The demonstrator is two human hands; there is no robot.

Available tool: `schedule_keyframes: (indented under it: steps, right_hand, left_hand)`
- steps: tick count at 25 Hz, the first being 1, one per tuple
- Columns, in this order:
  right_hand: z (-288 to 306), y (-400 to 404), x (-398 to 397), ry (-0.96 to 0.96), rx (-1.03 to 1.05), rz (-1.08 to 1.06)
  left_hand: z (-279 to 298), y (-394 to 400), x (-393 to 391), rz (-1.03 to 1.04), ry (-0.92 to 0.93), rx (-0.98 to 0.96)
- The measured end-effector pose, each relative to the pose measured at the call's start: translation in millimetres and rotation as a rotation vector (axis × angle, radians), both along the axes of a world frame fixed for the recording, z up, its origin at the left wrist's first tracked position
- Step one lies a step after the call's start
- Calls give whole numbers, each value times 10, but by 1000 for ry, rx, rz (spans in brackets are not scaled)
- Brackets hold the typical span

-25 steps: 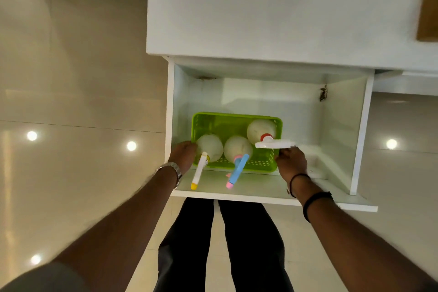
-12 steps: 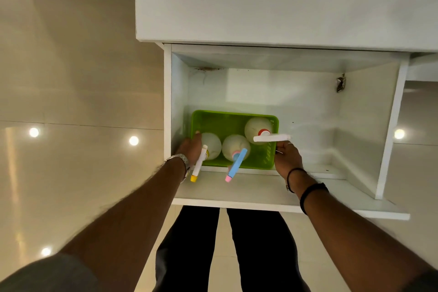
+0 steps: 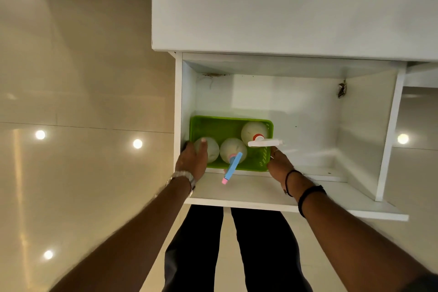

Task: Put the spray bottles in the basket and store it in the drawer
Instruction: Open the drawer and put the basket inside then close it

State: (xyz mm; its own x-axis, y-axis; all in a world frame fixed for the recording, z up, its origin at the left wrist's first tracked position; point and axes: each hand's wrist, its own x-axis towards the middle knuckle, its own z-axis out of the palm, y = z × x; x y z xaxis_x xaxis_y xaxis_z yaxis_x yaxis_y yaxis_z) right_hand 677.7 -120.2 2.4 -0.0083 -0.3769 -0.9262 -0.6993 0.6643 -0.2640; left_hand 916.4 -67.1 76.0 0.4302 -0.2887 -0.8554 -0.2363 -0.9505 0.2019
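Observation:
A green plastic basket (image 3: 220, 119) sits inside the open white drawer (image 3: 303, 114), against its left wall. Three pale round spray bottles stand in it. The left bottle (image 3: 213, 150) is partly covered by my left hand (image 3: 193, 161), which grips the basket's left end, fingers lying over the bottle. The middle bottle (image 3: 231, 148) has a blue nozzle with a pink tip pointing at me. The right bottle (image 3: 252, 129) has a red collar and a white nozzle pointing right. My right hand (image 3: 278, 163) holds the basket's near right corner.
The drawer's white front panel (image 3: 237, 193) lies between me and the basket. The cabinet top (image 3: 284, 7) overhangs the drawer's back. The drawer's right half holds nothing but a low inner ledge (image 3: 329, 173). Glossy beige floor tiles lie to the left, my legs below.
The basket has settled lower and further into the drawer's left side. My left hand has slid over the left bottle, hiding its yellow-tipped nozzle. My right hand stays at the right corner.

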Motion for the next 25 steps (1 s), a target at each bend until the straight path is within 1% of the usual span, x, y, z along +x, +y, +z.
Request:
schedule_keyframes:
  steps: [2, 4, 6, 8, 9, 10, 12, 13, 15, 16, 18, 21, 23, 25]
  right_hand:
    - [35, -19, 19, 31, 31, -9]
    - [178, -21, -1, 107, -44, -133]
    - [537, 80, -48, 110, -161, -342]
    - [998, 265, -106, 50, -234, -494]
    - [1208, 376, -143, 24, -254, -529]
    - [1384, 490, -191, 11, -263, -538]
    - [1594, 721, -318, 31, -219, -544]
    - [1618, 835, -387, 61, -149, -571]
    - [1570, 1036, -520, 105, 64, -727]
    - [1552, 1091, -576, 101, 162, -828]
    - [1544, 1109, -637, 51, 258, -1005]
    - [1577, 978, -601, -6, 204, -1221]
    - [1638, 777, -497, 30, 172, -1285]
    - [1666, 560, -412, 63, 194, -1318]
  left_hand:
    - [193, 148, -34, -104, 12, -61]
    - [376, 333, -70, -122, -2, -201]
    - [642, 569, -132, -26, -59, -329]
    - [885, 865, -229, 144, -115, -384]
    - [971, 1023, -293, 219, -136, -357]
    - [1035, 1162, -357, 282, -127, -291]
    - [1091, 1356, -492, 445, 14, -111]
    - [1083, 1410, -557, 539, 116, -16]
    - [1067, 1408, -645, 730, 276, 124]
    - [1063, 1349, -678, 844, 319, 149]
    - [1058, 1162, -716, 1052, 373, 121]
    - [1055, 804, -715, 1217, 401, 39]
    - [1053, 629, -684, 1288, 378, 55]
    - [1070, 501, -641, 1337, 366, 108]
